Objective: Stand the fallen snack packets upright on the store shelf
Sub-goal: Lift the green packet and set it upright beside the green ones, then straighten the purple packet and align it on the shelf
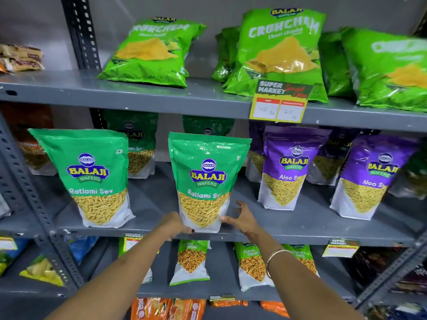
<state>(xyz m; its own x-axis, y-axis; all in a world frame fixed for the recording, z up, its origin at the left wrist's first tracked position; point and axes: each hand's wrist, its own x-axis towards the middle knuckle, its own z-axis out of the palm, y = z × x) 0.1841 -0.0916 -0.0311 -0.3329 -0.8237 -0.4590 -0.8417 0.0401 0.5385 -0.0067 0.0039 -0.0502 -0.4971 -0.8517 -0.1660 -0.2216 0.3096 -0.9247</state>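
We see a green Ratlami Sev packet (205, 181) standing upright at the front edge of the middle shelf (300, 229), near its centre. The left hand (173, 224) grips its lower left corner, while the right hand (241, 218) touches the lower right side with fingers spread. A second Ratlami Sev packet (92, 179) stands upright to its left, apart from it.

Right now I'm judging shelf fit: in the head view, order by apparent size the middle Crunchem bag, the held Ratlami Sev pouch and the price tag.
1. Middle Crunchem bag
2. Held Ratlami Sev pouch, close behind and nearer the camera, so this order is unsure
3. Price tag, clearly smallest
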